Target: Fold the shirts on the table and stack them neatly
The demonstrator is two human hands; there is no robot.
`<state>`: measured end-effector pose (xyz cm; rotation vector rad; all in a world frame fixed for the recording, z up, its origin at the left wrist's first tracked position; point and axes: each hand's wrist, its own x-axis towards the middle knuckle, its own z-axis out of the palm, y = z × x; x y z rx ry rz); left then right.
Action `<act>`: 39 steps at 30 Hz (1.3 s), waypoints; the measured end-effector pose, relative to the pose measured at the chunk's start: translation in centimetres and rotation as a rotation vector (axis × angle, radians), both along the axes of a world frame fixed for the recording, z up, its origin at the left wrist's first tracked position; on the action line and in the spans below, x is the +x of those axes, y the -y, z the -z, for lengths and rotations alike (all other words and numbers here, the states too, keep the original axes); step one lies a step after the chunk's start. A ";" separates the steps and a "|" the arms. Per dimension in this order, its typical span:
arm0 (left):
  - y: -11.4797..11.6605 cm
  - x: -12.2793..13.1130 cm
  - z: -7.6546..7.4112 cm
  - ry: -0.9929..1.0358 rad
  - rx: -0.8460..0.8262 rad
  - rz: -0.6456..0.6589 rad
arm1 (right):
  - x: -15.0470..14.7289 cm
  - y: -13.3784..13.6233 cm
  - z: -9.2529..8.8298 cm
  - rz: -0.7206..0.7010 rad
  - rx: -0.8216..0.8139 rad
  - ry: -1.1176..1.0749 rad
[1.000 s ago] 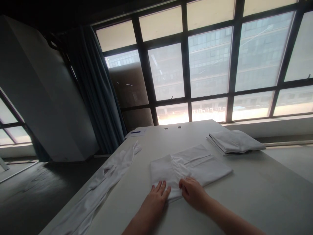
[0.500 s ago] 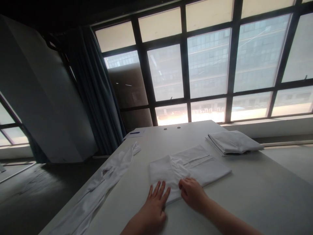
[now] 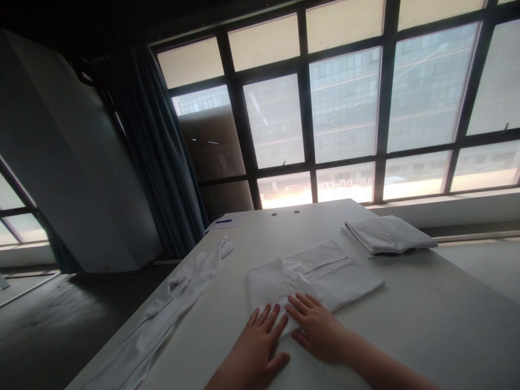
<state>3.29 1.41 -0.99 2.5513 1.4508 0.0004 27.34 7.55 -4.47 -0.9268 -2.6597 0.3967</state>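
A white shirt (image 3: 345, 279), folded into a flat rectangle with its button placket facing up, lies in the middle of the white table (image 3: 406, 325). My left hand (image 3: 262, 336) rests on its near left edge, fingers spread and holding nothing. Just to the right, my right hand (image 3: 314, 322) lies flat across the near edge by the collar, its fingers stretched out. The cloth around the collar is slightly rumpled, and part of the near edge is hidden under both hands.
A stack of folded white cloth (image 3: 388, 235) sits at the right edge of the table. Along the left edge stretches a loose, crumpled white garment (image 3: 174, 303). At the far left corner a blue pen (image 3: 223, 221) lies on paper. Windows and a dark curtain (image 3: 162, 151) stand beyond.
My right hand has opened from a closed grip at the shirt's collar and now lies flat, slightly to the left. My left hand has shifted a little right, its thumb further out.
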 end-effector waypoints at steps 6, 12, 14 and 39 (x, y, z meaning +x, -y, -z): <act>1.1 2.2 -0.5 0.013 0.129 -0.034 | -0.3 3.3 -4.5 0.019 0.004 0.163; 1.4 3.3 4.8 0.057 0.321 0.112 | 0.2 4.0 -7.1 0.047 -0.015 0.215; 0.9 3.1 6.4 0.021 0.340 0.173 | -0.3 3.0 -6.9 0.104 0.002 0.092; 0.4 1.9 -0.5 0.055 0.198 -0.184 | 13.4 -8.2 0.6 0.943 -0.074 0.199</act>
